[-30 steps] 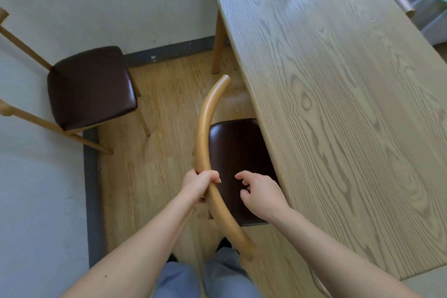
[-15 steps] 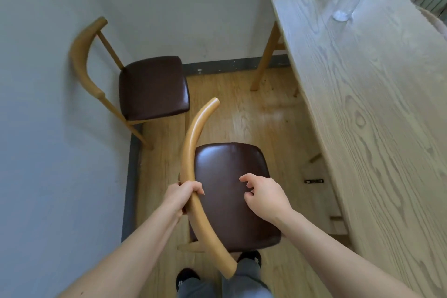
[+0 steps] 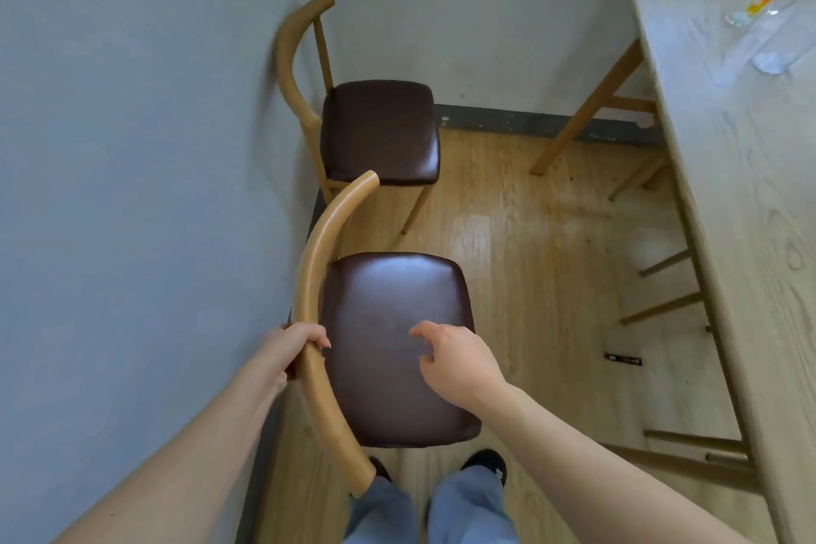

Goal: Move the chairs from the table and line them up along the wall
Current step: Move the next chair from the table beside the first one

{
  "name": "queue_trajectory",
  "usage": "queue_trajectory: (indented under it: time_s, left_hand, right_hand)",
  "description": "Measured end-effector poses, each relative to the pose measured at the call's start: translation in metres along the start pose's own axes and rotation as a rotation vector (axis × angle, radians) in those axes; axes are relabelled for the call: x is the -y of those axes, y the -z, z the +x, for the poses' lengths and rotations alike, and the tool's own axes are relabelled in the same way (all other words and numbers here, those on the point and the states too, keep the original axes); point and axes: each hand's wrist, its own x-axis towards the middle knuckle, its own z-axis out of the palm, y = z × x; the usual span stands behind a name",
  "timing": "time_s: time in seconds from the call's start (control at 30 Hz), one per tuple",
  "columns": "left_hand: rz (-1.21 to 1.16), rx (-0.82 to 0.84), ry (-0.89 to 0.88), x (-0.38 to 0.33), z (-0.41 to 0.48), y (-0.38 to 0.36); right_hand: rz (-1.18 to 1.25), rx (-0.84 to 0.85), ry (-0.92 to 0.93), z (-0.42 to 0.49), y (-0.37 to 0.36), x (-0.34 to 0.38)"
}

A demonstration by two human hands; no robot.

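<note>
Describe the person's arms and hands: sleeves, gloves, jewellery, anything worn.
Both forearms are bare, with no sleeves in view. The left hand and right hand wear no gloves, and no rings, watch or bracelets show. The fingernails look short and unpainted.

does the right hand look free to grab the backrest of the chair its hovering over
Probably yes. The right hand hangs open and empty over the seat, and nothing lies between it and the backrest, which the left hand grips.

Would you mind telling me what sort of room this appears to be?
Probably a small dining corner: a long wooden table with drinking glasses on it, and matching cushioned wooden chairs on wood flooring.
</note>
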Motion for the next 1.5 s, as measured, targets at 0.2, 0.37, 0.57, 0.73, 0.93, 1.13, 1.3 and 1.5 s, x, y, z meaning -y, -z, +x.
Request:
queue_trajectory:
  time_s: [0.2, 0.37, 0.57, 0.73, 0.93, 1.13, 1.3, 1.5]
  left_hand:
    - [0.020, -0.085, -0.120, 0.012, 0.022, 0.052]
    - [0.188, -0.233, -0.254, 0.018, 0.030, 0.087]
    - [0.157, -0.236, -0.202, 0.033, 0.041, 0.128]
    - [0.153, -0.211, -0.194, 0.049, 0.041, 0.144]
    - [0.117, -0.132, -0.207, 0.049, 0.045, 0.150]
    - [0.123, -0.178, -0.316, 0.045, 0.031, 0.145]
    - [0.342, -0.170, -0.670, 0.008, -0.006, 0.099]
    - [0.609, 0.012, -1.017, -0.036, -0.057, 0.019]
  right_hand:
    - [-0.027, 0.038, 0.060, 0.013, -0.025, 0.043]
    - [-0.060, 0.075, 0.094, 0.029, -0.042, 0.082]
    - [-0.104, 0.116, 0.131, 0.044, -0.060, 0.119]
    - [-0.141, 0.151, 0.128, 0.050, -0.074, 0.134]
    - [-0.154, 0.147, 0.127, 0.049, -0.081, 0.145]
    - [-0.117, 0.053, 0.095, 0.038, -0.070, 0.140]
    - [-0.073, -0.046, 0.034, 0.022, -0.042, 0.121]
    - [-0.029, -0.199, -0.105, -0.014, 0.008, 0.070]
